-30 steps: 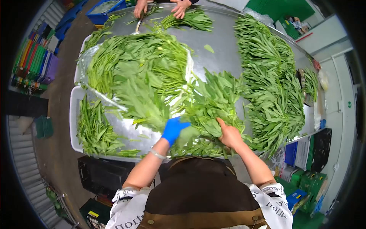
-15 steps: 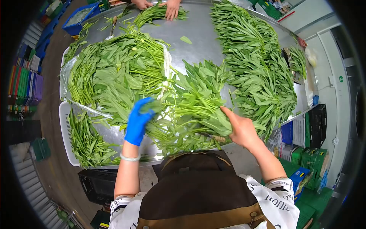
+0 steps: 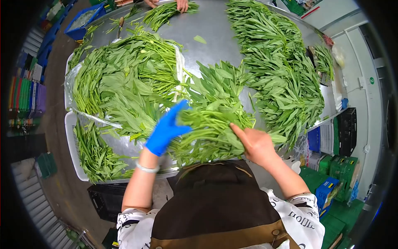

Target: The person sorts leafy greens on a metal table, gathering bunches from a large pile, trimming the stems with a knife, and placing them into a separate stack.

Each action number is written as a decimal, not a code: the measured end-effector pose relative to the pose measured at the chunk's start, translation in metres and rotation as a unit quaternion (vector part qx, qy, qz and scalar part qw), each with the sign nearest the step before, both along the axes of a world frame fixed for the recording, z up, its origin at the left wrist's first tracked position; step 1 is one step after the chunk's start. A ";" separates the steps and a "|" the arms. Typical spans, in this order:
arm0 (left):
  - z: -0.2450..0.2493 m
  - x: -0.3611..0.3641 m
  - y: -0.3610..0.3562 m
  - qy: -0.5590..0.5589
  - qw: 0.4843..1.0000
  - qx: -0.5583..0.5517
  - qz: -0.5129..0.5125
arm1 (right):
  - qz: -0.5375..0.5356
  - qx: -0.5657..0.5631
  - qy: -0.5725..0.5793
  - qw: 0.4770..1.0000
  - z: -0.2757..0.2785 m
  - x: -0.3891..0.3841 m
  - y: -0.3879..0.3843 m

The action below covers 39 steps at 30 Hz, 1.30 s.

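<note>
Clearly, the right hand (image 3: 258, 143), bare, has its grip closed around a loose bunch of long green stems and leaves (image 3: 211, 130), held above the near middle of the grey metal tabletop (image 3: 213, 47). Just left of it, the left hand (image 3: 168, 129), in a blue glove, has its grip released, thumb and fingers spread beside the stems. A heap of leafy green stalks (image 3: 120, 74) lies to the left on clear plastic sheeting (image 3: 70, 93), and a long row of dark green leafy stalks (image 3: 282, 70) runs along the right. Near left, a white plastic tray (image 3: 71, 137) contains more greens. At the far edge, a co-worker's hand (image 3: 181, 5) touches another green bunch (image 3: 166, 15).
</note>
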<state>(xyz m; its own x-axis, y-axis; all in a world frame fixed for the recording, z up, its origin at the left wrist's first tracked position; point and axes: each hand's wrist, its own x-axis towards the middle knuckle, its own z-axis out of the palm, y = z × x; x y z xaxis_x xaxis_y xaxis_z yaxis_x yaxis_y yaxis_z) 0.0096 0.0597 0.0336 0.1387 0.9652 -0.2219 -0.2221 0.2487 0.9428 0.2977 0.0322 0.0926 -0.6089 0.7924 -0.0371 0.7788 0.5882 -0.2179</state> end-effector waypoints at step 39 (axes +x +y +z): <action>-0.023 -0.011 0.017 -0.113 0.967 -0.191 0.125 | 0.115 0.113 -0.081 0.984 0.018 0.012 -0.014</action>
